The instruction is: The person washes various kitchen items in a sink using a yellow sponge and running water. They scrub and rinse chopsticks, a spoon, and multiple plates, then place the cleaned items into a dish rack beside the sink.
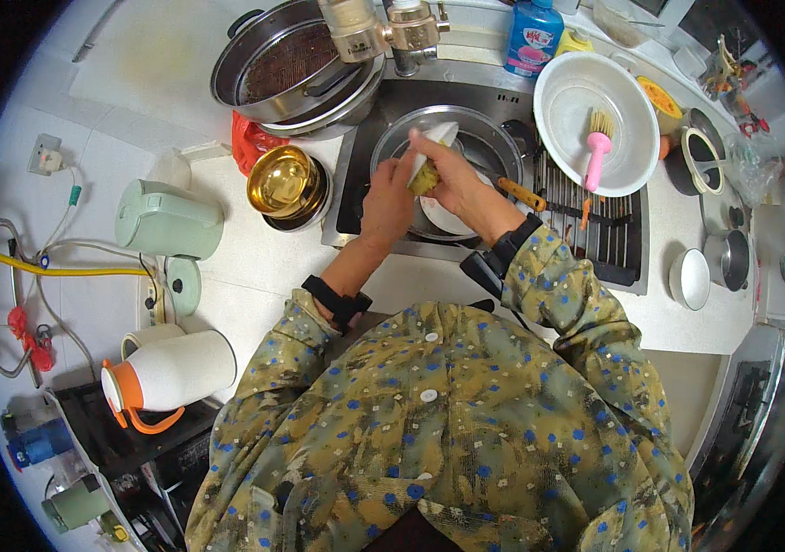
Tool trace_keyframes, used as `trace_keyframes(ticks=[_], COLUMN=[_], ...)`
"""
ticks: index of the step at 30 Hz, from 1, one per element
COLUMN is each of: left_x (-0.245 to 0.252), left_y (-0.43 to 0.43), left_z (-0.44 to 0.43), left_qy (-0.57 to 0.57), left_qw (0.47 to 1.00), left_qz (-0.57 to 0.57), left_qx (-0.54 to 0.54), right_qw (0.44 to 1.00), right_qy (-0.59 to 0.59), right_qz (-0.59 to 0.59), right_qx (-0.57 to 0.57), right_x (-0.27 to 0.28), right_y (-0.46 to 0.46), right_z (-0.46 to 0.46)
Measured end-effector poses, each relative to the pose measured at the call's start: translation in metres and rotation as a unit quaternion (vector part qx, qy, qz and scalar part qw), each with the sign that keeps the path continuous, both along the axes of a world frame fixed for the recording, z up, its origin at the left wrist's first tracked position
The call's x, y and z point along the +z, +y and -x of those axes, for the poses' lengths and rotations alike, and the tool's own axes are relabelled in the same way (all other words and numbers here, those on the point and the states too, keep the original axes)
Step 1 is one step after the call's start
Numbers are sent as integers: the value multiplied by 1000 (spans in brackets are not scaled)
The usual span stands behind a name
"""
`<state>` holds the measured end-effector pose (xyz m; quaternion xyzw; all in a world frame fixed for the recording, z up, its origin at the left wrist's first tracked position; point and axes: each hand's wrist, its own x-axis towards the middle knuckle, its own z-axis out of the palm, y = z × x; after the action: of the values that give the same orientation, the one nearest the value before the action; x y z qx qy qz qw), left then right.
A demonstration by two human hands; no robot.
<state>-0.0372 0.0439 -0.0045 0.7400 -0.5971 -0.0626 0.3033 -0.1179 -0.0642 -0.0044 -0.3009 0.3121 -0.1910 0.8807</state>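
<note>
Over a round metal basin (382,148) set in the kitchen sink, my left hand (389,200) and my right hand (458,181) hold a small white dish (442,132), tilted between them. A yellowish scrubbing sponge (424,179) is pressed to the dish by my right hand. Beneath my hands, another white dish (444,215) lies in the basin. A wooden-handled utensil (522,194) rests over the basin's right edge and the drying rack (561,228); its far end is hidden.
A white bowl (565,138) with a pink-handled brush (598,155) stands right of the basin. Left are gold-coloured bowls (282,181) and stacked steamer pans (261,110). The faucet (406,58) and a blue detergent bottle (532,41) are behind. A white bowl (689,279) sits far right.
</note>
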Motion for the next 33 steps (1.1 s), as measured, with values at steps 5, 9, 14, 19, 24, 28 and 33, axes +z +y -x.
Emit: trace_keyframes(ticks=[5, 9, 14, 19, 24, 28, 33], left_x=[-11, -28, -35, -23, -2, 13, 32], left_y=[1, 6, 12, 14, 7, 8, 12], left_z=[15, 0, -42, -38, -31, -28, -31], left_qy=[29, 207, 607, 829, 854, 817, 746], left_qw=[996, 977, 772, 558, 511, 558, 653], left_qz=[66, 51, -41, 17, 86, 127, 129], left_qx=[-53, -12, 181, 40, 45, 71, 25], right_qw=[991, 988, 981, 975, 971, 993, 986], right_qy=[60, -11, -92, -154, -195, -82, 141], right_qz=[-28, -68, -84, -128, -125, -43, -40], right_qx=[-119, -138, -146, -96, -60, -74, -81], right_x=[-10, -10, -8, -12, -10, -9, -28], right_y=[1, -9, -23, -24, -19, -27, -41], right_z=[12, 33, 54, 57, 54, 45, 30])
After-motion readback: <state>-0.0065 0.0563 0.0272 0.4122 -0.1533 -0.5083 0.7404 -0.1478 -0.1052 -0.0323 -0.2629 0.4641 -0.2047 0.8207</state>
